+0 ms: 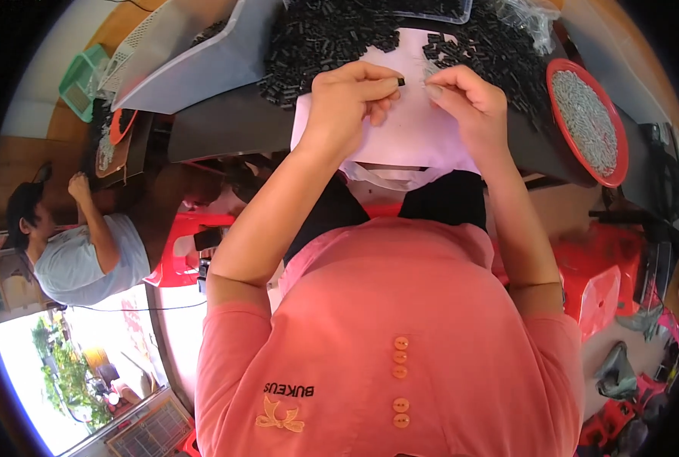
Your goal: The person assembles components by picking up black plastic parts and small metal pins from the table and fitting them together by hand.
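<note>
My left hand is closed in a pinch on a small black plastic piece, which sticks out past the fingertips. Just to its right, my right hand is also closed, thumb against forefinger. Whatever it pinches is too small to make out. A short gap separates the two sets of fingertips. Both hands are above a pale pinkish-white cloth that hangs over the table's near edge. Beyond them lies a heap of small black plastic pieces, spreading to both sides of the cloth.
At right, a red round tray holds many small silvery parts. A grey plastic bin lies tipped at the left of the dark table. Clear plastic bags sit far right. Another person sits at left.
</note>
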Available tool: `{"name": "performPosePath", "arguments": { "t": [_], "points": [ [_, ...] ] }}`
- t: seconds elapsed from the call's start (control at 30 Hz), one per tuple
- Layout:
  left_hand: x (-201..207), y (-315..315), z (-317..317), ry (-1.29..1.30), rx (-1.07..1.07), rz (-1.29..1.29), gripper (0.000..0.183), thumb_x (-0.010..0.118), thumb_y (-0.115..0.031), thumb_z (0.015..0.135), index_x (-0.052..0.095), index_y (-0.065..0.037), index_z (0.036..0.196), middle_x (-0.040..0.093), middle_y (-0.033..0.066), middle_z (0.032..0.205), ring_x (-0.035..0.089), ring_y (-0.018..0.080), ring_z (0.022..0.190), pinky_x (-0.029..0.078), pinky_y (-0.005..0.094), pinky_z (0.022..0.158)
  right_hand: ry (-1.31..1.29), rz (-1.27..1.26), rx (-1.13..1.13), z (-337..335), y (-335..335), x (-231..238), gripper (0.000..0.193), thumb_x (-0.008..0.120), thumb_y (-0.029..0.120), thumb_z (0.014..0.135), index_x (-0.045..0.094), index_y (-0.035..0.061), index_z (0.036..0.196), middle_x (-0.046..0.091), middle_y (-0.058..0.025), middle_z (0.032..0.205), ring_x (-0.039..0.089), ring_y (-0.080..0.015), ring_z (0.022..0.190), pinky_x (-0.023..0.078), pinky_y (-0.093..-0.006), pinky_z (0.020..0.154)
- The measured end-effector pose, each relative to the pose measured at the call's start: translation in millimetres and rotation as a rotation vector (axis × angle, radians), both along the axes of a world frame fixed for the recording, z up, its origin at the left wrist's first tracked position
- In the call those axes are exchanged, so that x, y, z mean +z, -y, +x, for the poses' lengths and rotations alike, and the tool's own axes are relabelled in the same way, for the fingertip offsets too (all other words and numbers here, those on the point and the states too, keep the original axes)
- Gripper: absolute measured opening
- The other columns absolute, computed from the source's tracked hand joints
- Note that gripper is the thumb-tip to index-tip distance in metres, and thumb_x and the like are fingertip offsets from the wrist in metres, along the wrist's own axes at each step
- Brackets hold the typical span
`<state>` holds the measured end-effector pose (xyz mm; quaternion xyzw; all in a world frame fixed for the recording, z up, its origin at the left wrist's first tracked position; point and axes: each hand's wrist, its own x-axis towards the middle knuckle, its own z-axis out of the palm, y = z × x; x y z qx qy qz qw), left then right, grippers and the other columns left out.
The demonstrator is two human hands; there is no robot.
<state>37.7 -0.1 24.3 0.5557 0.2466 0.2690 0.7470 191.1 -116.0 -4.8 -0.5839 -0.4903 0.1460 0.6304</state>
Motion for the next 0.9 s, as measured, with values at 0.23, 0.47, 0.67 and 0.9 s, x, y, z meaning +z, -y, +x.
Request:
{"name": "performPosePath", "arguments": {
  "t": [0.23, 0.47, 0.67, 0.9],
  "points": [
    [-8, 7, -7, 0.126, -0.022, -0.260, 0.010, 0.064, -0.002, 0.087, 0.065, 0.007, 0.091, 0.064, 0.0131, 0.075, 0.055, 0.0141, 0.057, 0.041, 0.0247, 0.047, 0.165, 0.056, 0.052, -11, -8, 15, 0.010, 0.059, -0.002, 0.082, 0.065, -0.0004, 0.089, 0.063, -0.0038, 0.073, 0.057, -0.0086, 0.064, 0.044, -0.0239, 0.058],
    [-7, 7, -17, 0.129, -0.056, -0.256, 0.009, 0.063, -0.001, 0.088, 0.064, 0.007, 0.091, 0.064, 0.0137, 0.074, 0.056, 0.0147, 0.056, 0.040, 0.0248, 0.045, 0.491, 0.109, 0.001, -22, -13, 21, 0.012, 0.058, -0.004, 0.077, 0.062, 0.0022, 0.087, 0.062, -0.0111, 0.076, 0.063, -0.0243, 0.066, 0.048, -0.0312, 0.059],
    [-6, 2, -26, 0.098, -0.076, -0.209, 0.008, 0.062, 0.000, 0.089, 0.063, 0.008, 0.090, 0.064, 0.0141, 0.074, 0.058, 0.0148, 0.056, 0.041, 0.0243, 0.043, 0.778, 0.163, -0.051, -35, -13, 18, 0.024, 0.062, -0.003, 0.071, 0.063, 0.0049, 0.094, 0.057, -0.0098, 0.077, 0.059, -0.0272, 0.067, 0.048, -0.0361, 0.060],
    [-10, 0, -40, 0.059, 0.004, -0.163, 0.008, 0.064, -0.001, 0.087, 0.064, 0.007, 0.089, 0.064, 0.0115, 0.074, 0.057, 0.0128, 0.057, 0.041, 0.0229, 0.044, 0.749, 0.161, -0.011, -46, -20, 12, 0.028, 0.065, -0.002, 0.070, 0.065, 0.0047, 0.097, 0.055, -0.0102, 0.076, 0.059, -0.0269, 0.068, 0.047, -0.0359, 0.060]
  ]
}}
